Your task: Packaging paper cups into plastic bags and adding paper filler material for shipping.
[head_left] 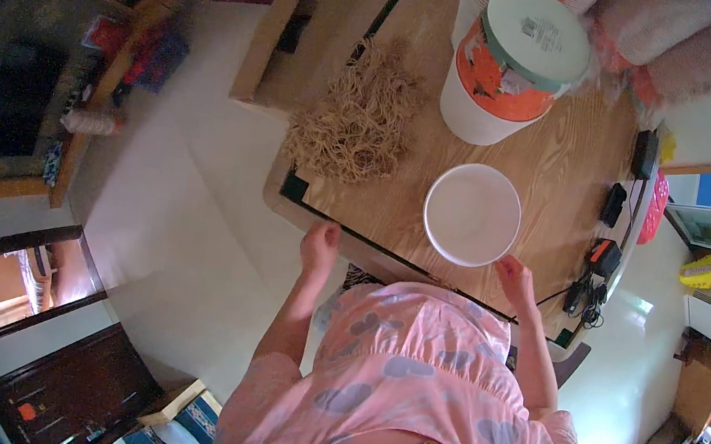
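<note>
A wood-grain surface [576, 171] with a dark edge strip spreads before a person in a pink dress [410, 348] with a grey print, both arms reaching forward along its near side. An open cardboard box [254, 71] is beside the surface's left edge. Near it, a tangled heap of tan fibre strands [356, 122] lies over the left part of the surface. Toward the far side stands a white bucket [507, 80] with an orange patterned band and a pale green lid. In front of it, close to the near edge, a white open tub [472, 216] sits upright, its mouth facing up, well apart from the heap. The person's right hand [515, 279] is at the tub's near right rim, fingers bent; whether they grip it or merely touch it cannot be told. The left hand [321, 246] hangs just off the near left edge, its fingers curled closed. At right, a black-and-orange block [605, 256] lies near a tangle of thin black cables [594, 317].
</note>
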Demonstrator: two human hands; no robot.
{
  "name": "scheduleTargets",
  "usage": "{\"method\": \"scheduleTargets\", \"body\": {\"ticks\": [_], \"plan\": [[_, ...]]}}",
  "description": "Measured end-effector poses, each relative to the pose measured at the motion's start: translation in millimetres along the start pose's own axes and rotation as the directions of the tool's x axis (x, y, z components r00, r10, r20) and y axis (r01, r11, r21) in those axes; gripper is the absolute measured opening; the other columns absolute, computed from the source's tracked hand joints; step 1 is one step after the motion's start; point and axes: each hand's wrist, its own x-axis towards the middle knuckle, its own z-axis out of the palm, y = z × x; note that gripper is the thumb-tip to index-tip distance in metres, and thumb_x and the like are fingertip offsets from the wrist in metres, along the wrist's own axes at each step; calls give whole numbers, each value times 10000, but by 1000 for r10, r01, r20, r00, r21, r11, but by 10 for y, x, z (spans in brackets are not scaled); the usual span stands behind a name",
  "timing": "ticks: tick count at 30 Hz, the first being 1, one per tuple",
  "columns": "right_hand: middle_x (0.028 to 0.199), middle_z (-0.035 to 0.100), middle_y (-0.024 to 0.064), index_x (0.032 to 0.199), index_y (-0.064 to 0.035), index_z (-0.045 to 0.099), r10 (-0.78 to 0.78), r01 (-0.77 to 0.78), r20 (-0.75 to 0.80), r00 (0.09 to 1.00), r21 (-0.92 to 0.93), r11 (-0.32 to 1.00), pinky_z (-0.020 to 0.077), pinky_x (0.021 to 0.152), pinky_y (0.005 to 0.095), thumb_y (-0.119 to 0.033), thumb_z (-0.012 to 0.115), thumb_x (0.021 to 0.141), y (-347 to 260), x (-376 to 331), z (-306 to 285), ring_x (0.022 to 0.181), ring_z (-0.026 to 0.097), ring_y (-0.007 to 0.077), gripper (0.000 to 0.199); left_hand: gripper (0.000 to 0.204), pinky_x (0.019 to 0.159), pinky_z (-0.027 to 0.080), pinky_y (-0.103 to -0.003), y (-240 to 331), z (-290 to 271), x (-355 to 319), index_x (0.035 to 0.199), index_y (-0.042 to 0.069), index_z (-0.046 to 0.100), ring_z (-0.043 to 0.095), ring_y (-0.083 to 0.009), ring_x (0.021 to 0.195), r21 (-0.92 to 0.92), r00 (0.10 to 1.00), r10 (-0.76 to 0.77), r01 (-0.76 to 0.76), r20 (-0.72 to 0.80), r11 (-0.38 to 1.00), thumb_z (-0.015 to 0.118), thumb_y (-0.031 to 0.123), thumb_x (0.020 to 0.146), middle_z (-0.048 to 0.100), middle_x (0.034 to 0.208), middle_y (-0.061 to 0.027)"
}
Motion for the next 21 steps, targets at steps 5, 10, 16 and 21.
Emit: {"method": "scheduleTargets", "body": {"ticks": [5, 10, 16, 21], "plan": [[737, 626, 165, 924, -84, 654, 101, -103, -74, 992, -33, 994, 481, 616, 373, -239, 578, 818, -125, 131, 216, 689, 632, 279, 202, 92, 612, 484, -364, 699, 127, 866, 853, 60, 635, 612, -277, 700, -63, 994, 81, -85, -68, 994, 615, 129, 797, 605, 756, -117], [746, 638, 145, 921, -120, 665, 64, -59, -105, 992, 43, 997, 484, 610, 377, -241, 582, 811, 108, 176, 288, 697, 642, 279, 184, 160, 631, 482, -381, 1016, 269, 1362, 836, 42, 638, 600, -292, 743, -120, 977, 135, -156, -168, 980, 621, 200, 813, 583, 811, -125], [731, 631, 146, 873, -94, 648, 118, -119, -66, 991, -1, 993, 479, 599, 379, -266, 594, 800, -99, 235, 173, 658, 629, 275, 194, 199, 690, 471, -418, 1020, 411, 1644, 848, 37, 634, 586, -302, 834, 119, 993, 100, -94, -54, 989, 628, 231, 808, 579, 835, -146], [685, 623, 138, 820, -66, 636, 117, -110, -32, 993, 170, 979, 478, 590, 374, -265, 611, 783, 197, 297, 261, 631, 624, 251, 204, 152, 710, 458, -276, 1623, -528, 2038, 903, 50, 605, 597, -151, 759, -496, 998, 37, -62, -60, 866, 618, 189, 844, 639, 791, -51]]}}
